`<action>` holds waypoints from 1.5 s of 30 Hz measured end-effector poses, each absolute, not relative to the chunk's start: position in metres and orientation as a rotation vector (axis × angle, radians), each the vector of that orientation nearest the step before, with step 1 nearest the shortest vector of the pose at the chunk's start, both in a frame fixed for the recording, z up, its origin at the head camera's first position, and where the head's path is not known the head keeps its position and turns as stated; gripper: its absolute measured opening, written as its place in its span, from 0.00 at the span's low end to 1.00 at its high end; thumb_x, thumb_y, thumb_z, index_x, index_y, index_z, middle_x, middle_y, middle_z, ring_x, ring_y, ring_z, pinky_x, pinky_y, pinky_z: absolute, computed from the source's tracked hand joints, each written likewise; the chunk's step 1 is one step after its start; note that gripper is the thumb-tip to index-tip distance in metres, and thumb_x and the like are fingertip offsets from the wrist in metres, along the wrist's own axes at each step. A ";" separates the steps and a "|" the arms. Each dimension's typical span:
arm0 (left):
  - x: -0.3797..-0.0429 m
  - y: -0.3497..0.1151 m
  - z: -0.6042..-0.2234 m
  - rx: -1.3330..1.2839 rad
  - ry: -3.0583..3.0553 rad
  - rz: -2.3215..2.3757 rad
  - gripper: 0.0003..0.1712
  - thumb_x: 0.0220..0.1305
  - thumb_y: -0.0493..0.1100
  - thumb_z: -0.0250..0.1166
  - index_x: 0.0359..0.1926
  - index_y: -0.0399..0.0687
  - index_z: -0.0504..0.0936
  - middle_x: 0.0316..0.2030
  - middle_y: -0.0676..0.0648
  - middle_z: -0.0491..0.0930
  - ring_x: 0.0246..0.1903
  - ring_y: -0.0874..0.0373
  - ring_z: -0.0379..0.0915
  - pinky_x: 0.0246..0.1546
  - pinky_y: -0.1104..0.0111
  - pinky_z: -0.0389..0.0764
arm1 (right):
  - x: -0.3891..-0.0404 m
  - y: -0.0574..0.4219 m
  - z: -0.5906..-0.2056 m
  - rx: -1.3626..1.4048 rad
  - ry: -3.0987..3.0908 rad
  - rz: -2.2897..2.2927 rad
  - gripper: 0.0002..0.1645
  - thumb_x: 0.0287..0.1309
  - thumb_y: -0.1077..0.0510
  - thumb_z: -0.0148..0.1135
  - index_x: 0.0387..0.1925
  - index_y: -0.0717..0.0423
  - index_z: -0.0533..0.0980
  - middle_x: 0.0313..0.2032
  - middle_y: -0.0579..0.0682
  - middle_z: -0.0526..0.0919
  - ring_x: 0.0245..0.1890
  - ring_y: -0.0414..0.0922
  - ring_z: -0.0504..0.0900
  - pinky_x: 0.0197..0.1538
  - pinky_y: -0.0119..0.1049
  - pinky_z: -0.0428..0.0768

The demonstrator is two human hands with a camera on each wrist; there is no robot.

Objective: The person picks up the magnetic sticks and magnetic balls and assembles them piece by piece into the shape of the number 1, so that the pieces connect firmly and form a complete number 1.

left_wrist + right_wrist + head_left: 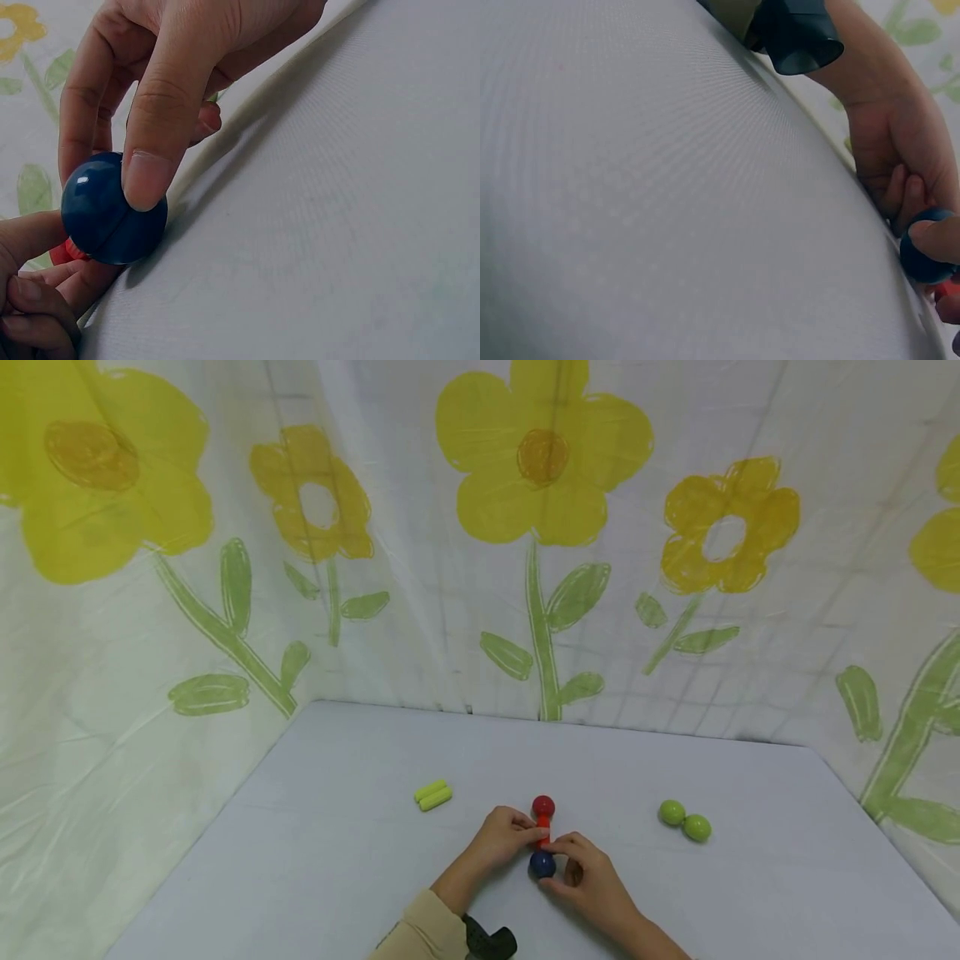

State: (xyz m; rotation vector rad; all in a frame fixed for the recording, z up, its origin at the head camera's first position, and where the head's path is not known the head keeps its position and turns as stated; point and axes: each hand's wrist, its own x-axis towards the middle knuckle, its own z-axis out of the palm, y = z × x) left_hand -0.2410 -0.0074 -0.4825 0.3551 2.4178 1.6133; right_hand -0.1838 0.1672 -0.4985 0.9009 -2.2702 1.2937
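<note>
A red rod point(543, 821) stands in line between a red ball point(543, 807) at its far end and a glossy dark blue ball point(542, 863) at its near end. My left hand point(498, 842) pinches the rod from the left, its fingertips just above the blue ball. From the right, the thumb and fingers of my right hand point(592, 881) grip the blue ball. In the left wrist view the right thumb point(146, 176) presses on the blue ball point(94, 214), and a bit of red shows behind it. The right wrist view catches the blue ball point(924, 264) at its edge.
Two yellow-green rods point(435, 798) lie side by side on the white table point(330, 827), left of the hands. Two green balls point(697, 827) sit together at the right. A dark device point(491, 941) is by the left sleeve. A flowered curtain point(412, 610) hangs behind.
</note>
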 end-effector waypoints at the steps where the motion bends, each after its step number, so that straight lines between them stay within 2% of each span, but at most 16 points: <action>1: -0.241 -0.007 -0.482 0.352 2.419 1.611 0.12 0.59 0.42 0.70 0.29 0.35 0.85 0.22 0.51 0.80 0.24 0.64 0.69 0.24 0.73 0.67 | -0.184 0.167 -0.499 0.892 -2.278 1.295 0.22 0.40 0.71 0.76 0.42 0.64 0.80 0.36 0.51 0.78 0.20 0.33 0.69 0.21 0.25 0.70; 14: -0.241 -0.007 -0.482 0.360 2.418 1.611 0.13 0.60 0.42 0.70 0.30 0.34 0.85 0.22 0.51 0.81 0.23 0.65 0.68 0.24 0.74 0.67 | -0.184 0.169 -0.502 0.805 -2.317 1.297 0.22 0.38 0.71 0.77 0.39 0.60 0.79 0.34 0.46 0.80 0.21 0.29 0.68 0.21 0.27 0.71; 21: -0.241 -0.009 -0.484 0.337 2.426 1.634 0.13 0.60 0.44 0.70 0.30 0.36 0.87 0.19 0.53 0.77 0.21 0.64 0.65 0.21 0.73 0.65 | -0.184 0.170 -0.504 0.786 -2.322 1.281 0.22 0.38 0.71 0.77 0.39 0.60 0.79 0.33 0.46 0.79 0.21 0.30 0.68 0.22 0.27 0.71; 24: -0.242 -0.013 -0.483 0.341 2.430 1.648 0.13 0.61 0.45 0.69 0.31 0.37 0.86 0.20 0.52 0.80 0.22 0.64 0.70 0.23 0.72 0.68 | -0.183 0.171 -0.503 0.763 -2.342 1.293 0.22 0.39 0.70 0.77 0.39 0.59 0.80 0.34 0.45 0.80 0.21 0.30 0.68 0.22 0.27 0.71; 29: -0.244 -0.028 -0.478 0.322 2.578 1.592 0.10 0.61 0.45 0.69 0.36 0.41 0.85 0.29 0.51 0.83 0.32 0.59 0.76 0.34 0.66 0.76 | -0.182 0.171 -0.502 0.716 -2.390 1.307 0.20 0.41 0.67 0.78 0.40 0.57 0.80 0.35 0.45 0.80 0.22 0.31 0.69 0.23 0.27 0.72; 32: -0.244 -0.042 -0.473 0.295 2.781 1.540 0.12 0.60 0.45 0.70 0.41 0.43 0.84 0.39 0.48 0.82 0.43 0.52 0.77 0.43 0.57 0.77 | -0.181 0.171 -0.502 0.704 -2.401 1.310 0.20 0.42 0.66 0.78 0.39 0.57 0.80 0.35 0.44 0.80 0.22 0.31 0.69 0.24 0.27 0.72; 35: -0.245 -0.058 -0.472 0.295 2.998 1.489 0.15 0.58 0.43 0.71 0.45 0.43 0.83 0.47 0.46 0.80 0.48 0.48 0.76 0.47 0.54 0.76 | -0.180 0.171 -0.501 0.710 -2.395 1.315 0.20 0.42 0.66 0.78 0.40 0.57 0.80 0.35 0.45 0.80 0.22 0.32 0.69 0.24 0.27 0.72; 36: -0.245 -0.064 -0.472 0.306 3.059 1.461 0.15 0.58 0.43 0.72 0.46 0.43 0.83 0.49 0.45 0.79 0.46 0.49 0.77 0.46 0.55 0.77 | -0.180 0.171 -0.501 0.716 -2.389 1.316 0.20 0.42 0.66 0.77 0.40 0.57 0.80 0.35 0.45 0.80 0.22 0.32 0.69 0.23 0.27 0.72; 39: -0.246 -0.082 -0.475 0.351 3.171 1.363 0.17 0.57 0.41 0.72 0.47 0.42 0.82 0.49 0.45 0.79 0.38 0.51 0.78 0.39 0.57 0.78 | -0.180 0.171 -0.501 0.730 -2.373 1.311 0.20 0.41 0.67 0.77 0.40 0.57 0.80 0.35 0.46 0.80 0.22 0.32 0.69 0.23 0.27 0.72; 42: -0.246 -0.096 -0.477 0.391 3.208 1.276 0.17 0.58 0.40 0.71 0.48 0.42 0.82 0.48 0.45 0.80 0.41 0.49 0.79 0.42 0.56 0.78 | -0.180 0.171 -0.501 0.734 -2.361 1.302 0.21 0.40 0.68 0.78 0.40 0.58 0.80 0.35 0.46 0.80 0.21 0.32 0.69 0.22 0.27 0.72; 45: -0.246 -0.108 -0.478 0.398 3.203 1.248 0.16 0.58 0.40 0.70 0.47 0.42 0.83 0.48 0.43 0.81 0.50 0.46 0.77 0.48 0.53 0.76 | -0.180 0.171 -0.502 0.734 -2.361 1.299 0.21 0.40 0.68 0.78 0.40 0.58 0.81 0.35 0.46 0.80 0.21 0.31 0.69 0.22 0.27 0.72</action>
